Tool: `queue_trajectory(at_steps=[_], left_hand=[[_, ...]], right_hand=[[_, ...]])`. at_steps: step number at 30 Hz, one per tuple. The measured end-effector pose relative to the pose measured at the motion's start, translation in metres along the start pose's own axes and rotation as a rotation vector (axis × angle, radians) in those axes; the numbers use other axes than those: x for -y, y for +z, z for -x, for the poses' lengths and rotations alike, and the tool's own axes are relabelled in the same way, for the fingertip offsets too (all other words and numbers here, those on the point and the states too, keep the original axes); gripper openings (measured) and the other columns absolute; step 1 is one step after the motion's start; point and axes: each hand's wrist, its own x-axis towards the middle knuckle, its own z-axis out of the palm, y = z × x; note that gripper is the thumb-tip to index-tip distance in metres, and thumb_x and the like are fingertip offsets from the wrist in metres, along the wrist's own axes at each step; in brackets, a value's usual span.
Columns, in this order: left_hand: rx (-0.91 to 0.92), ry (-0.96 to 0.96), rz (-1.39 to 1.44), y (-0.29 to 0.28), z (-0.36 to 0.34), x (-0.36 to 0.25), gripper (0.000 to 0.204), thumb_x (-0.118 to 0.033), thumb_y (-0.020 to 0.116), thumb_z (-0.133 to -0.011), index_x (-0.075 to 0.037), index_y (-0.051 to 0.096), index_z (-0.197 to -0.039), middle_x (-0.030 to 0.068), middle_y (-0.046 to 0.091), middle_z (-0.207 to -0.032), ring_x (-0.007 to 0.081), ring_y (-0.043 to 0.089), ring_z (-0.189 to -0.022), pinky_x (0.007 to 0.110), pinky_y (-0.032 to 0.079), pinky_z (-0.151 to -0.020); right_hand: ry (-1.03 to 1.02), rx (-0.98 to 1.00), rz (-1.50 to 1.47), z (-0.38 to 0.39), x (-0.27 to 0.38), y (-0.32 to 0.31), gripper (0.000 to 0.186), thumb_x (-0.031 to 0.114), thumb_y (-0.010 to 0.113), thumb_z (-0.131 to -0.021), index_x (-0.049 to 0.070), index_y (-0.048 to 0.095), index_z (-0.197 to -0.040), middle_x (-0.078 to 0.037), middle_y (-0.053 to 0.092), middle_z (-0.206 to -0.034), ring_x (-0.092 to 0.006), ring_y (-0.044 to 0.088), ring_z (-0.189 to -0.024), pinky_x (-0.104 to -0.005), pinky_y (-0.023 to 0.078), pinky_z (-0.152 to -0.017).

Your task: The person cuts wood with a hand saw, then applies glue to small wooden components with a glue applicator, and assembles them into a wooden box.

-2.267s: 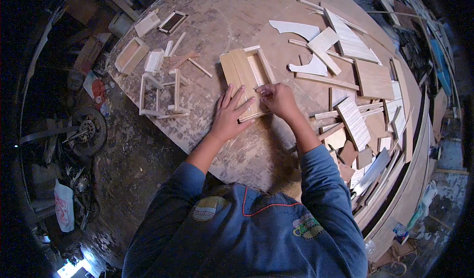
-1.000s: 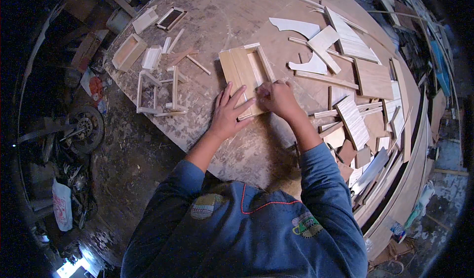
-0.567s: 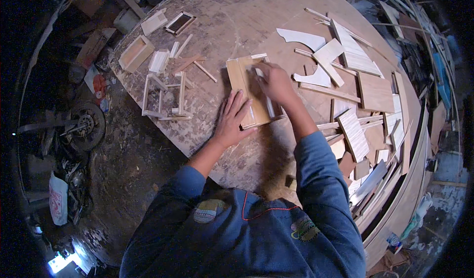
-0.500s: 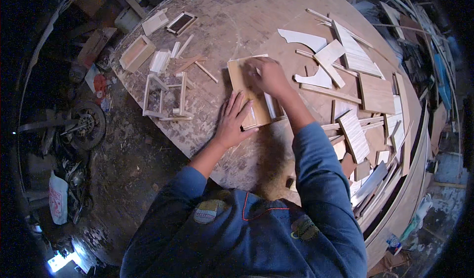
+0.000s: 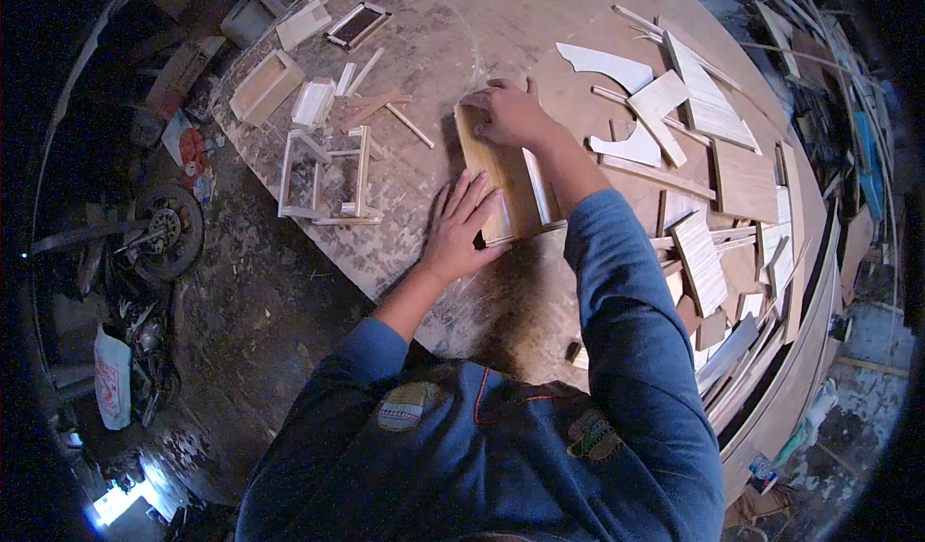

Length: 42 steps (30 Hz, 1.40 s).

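Dim workshop with a dark, stained floor [image 5: 260,340]; at the left stand a spoked wheel [image 5: 166,232] and a white bag [image 5: 113,378]. Pale wooden worktable [image 5: 414,51], its surface scuffed and blotched, carries a small slatted frame [image 5: 366,176] and an open-topped box [image 5: 265,89] at the left, and scattered boards and strips [image 5: 699,263] at the right. Shallow wooden case [image 5: 506,190] lies near the middle, between these groups. Left hand [image 5: 461,229], fingers spread, presses on the case's near left part, grasping nothing visible. Right hand [image 5: 515,118], fingers partly bent, lies over the far end; whether it grips anything cannot be told. Compared with the earliest view, the right hand has shifted from the case's middle to its far end, while the left hand stays at the near left part.
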Motion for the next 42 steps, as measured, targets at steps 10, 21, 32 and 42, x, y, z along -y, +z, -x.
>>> queue_trajectory(at_steps=[10, 21, 32, 42], left_hand=[[0.011, 0.009, -0.052, 0.0, 0.001, 0.0, 0.075, -0.042, 0.074, -0.071, -0.015, 0.048, -0.136, 0.01, 0.033, -0.15, 0.035, 0.025, -0.14, 0.055, 0.02, -0.11], [0.01, 0.034, -0.072, -0.002, -0.001, 0.0, 0.076, -0.041, 0.075, -0.071, -0.017, 0.047, -0.136, 0.0114, 0.032, -0.15, 0.0369, 0.024, -0.14, 0.055, 0.021, -0.11], [0.043, 0.035, -0.033, -0.004, 0.002, 0.0, 0.084, -0.043, 0.071, -0.074, -0.006, 0.038, -0.141, 0.0144, 0.03, -0.15, 0.0356, 0.022, -0.14, 0.051, 0.021, -0.111], [0.038, 0.051, -0.038, -0.005, 0.001, -0.001, 0.079, -0.041, 0.073, -0.073, -0.007, 0.042, -0.137, 0.0128, 0.033, -0.149, 0.0365, 0.023, -0.14, 0.052, 0.023, -0.109]], right_hand=[[0.015, 0.047, -0.023, -0.003, 0.003, -0.008, 0.059, 0.032, 0.073, -0.069, 0.027, 0.059, -0.125, -0.001, 0.058, -0.13, -0.0303, 0.036, -0.135, -0.0751, 0.016, -0.101], [-0.006, 0.009, -0.05, -0.001, -0.001, -0.005, 0.058, 0.031, 0.074, -0.069, 0.026, 0.059, -0.125, -0.002, 0.06, -0.126, -0.0312, 0.037, -0.134, -0.0737, 0.018, -0.101], [0.001, -0.221, -0.148, 0.015, -0.035, 0.014, 0.048, 0.023, 0.064, -0.075, 0.023, 0.061, -0.123, -0.004, 0.061, -0.123, -0.0311, 0.042, -0.13, -0.067, 0.027, -0.1], [0.069, -0.143, -0.062, 0.013, -0.031, 0.007, 0.041, 0.026, 0.067, -0.077, 0.025, 0.065, -0.118, 0.006, 0.06, -0.126, -0.0273, 0.042, -0.131, -0.0736, 0.018, -0.099]])
